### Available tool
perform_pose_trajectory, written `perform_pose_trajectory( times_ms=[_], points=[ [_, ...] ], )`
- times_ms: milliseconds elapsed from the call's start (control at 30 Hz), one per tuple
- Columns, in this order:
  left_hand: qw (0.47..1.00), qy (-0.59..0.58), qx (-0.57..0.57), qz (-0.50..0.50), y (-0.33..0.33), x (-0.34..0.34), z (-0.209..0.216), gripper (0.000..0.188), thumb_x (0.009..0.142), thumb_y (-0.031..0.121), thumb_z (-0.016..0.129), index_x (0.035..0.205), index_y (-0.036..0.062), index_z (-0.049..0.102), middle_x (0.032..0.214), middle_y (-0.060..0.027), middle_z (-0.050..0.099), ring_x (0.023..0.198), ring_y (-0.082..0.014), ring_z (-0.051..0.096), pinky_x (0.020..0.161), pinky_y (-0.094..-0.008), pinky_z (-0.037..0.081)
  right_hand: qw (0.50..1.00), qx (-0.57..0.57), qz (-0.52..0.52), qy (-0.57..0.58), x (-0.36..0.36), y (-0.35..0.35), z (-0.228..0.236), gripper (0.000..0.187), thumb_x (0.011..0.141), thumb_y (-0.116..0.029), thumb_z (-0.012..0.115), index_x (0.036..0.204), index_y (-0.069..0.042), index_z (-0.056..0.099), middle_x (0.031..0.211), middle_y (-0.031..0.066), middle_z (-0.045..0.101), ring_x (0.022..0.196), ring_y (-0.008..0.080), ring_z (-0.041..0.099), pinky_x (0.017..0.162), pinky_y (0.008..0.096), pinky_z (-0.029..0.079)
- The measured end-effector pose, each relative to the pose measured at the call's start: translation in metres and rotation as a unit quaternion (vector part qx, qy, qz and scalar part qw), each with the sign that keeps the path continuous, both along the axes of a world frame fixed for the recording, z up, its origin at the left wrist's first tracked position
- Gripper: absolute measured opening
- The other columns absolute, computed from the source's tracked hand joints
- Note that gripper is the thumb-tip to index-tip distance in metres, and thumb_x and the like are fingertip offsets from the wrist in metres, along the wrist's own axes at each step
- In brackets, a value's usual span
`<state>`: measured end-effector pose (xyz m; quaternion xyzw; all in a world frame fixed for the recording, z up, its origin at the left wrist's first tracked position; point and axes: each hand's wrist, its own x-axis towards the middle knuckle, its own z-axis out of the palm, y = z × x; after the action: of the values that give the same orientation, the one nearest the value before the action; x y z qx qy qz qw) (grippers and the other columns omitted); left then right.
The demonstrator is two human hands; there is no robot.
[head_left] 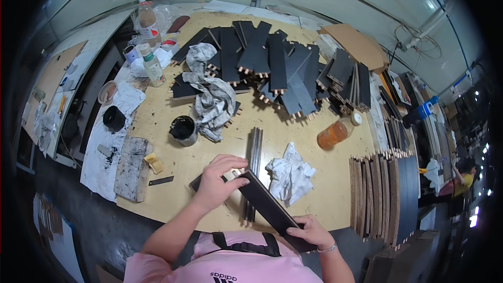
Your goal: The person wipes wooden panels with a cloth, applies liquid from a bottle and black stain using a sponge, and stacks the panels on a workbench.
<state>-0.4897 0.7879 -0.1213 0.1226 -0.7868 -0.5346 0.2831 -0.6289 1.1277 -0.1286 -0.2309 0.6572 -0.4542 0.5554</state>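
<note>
A narrow black board slants between my two hands in front of my body. My left hand is closed around its far end, where a pale peg end shows by the fingertips; something small and light under the fingers is too hidden to name. At the near end my right hand grips the board, thumb on top and fingers over the edge. Beneath the board, dark narrow strips lie lengthwise on the table. Another dark piece shows partly behind my left hand. A crumpled white rag lies just right of the board.
Black boards with wooden dowels are heaped at the back. More boards stand stacked at the right edge. Stained rags, a cup of black paint, a bottle of orange liquid, a yellow sponge and bottles surround the work area.
</note>
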Motion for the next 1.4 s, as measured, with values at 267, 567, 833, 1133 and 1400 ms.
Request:
perform_pose_trajectory(
  times_ms=[267,567,833,1133,1400],
  points=[
    [0.904,0.013,0.427,-0.019,-0.020,0.019,-0.068,0.039,0.092,-0.012,0.077,0.128,0.0007,0.073,0.110,-0.0048,0.074,0.100,-0.0074,0.070,0.084,-0.0231,0.059,0.919,-0.104,-0.167,-0.341,-0.013,-0.006,0.022,0.100,0.101,-0.082,0.054,0.141,0.010,0.063,0.107,0.0318,0.076,0.099,0.0418,0.080,0.080,0.0424,0.067],
    [0.922,-0.159,0.323,-0.139,0.013,0.068,-0.067,0.046,0.086,-0.013,0.084,0.128,-0.0038,0.071,0.112,-0.0045,0.068,0.102,-0.0115,0.068,0.086,-0.0262,0.062,0.814,-0.328,-0.313,-0.363,-0.027,-0.055,-0.052,0.055,0.120,-0.057,0.039,0.125,-0.009,0.067,0.101,0.0082,0.071,0.089,0.0230,0.071,0.077,0.0415,0.060],
    [0.849,-0.193,0.443,-0.215,0.069,0.063,-0.049,0.038,0.093,-0.014,0.080,0.126,-0.0053,0.064,0.108,-0.0110,0.075,0.099,-0.0138,0.077,0.090,-0.0280,0.064,0.875,-0.267,-0.324,-0.240,-0.042,-0.090,-0.026,0.031,0.122,-0.040,0.049,0.123,-0.012,0.064,0.093,-0.0022,0.061,0.082,0.0107,0.059,0.073,0.0296,0.054],
    [0.897,-0.208,0.336,-0.200,0.110,0.026,-0.040,0.018,0.098,0.002,0.084,0.102,-0.0002,0.066,0.091,-0.0053,0.076,0.083,-0.0081,0.073,0.072,-0.0260,0.058,0.884,-0.223,-0.372,-0.176,-0.016,-0.118,-0.001,0.038,0.121,-0.028,0.049,0.151,-0.007,0.059,0.136,0.0052,0.072,0.116,0.0153,0.072,0.102,0.0325,0.058],
    [0.974,-0.104,0.198,-0.037,0.045,-0.004,-0.021,0.016,0.100,0.002,0.078,0.116,-0.0024,0.078,0.092,-0.0028,0.075,0.087,-0.0108,0.070,0.079,-0.0296,0.058,0.949,-0.144,-0.231,0.157,-0.020,-0.104,0.005,0.042,0.114,-0.013,0.057,0.151,0.006,0.061,0.134,0.0091,0.074,0.118,0.0126,0.067,0.105,0.0305,0.054]
  ],
)
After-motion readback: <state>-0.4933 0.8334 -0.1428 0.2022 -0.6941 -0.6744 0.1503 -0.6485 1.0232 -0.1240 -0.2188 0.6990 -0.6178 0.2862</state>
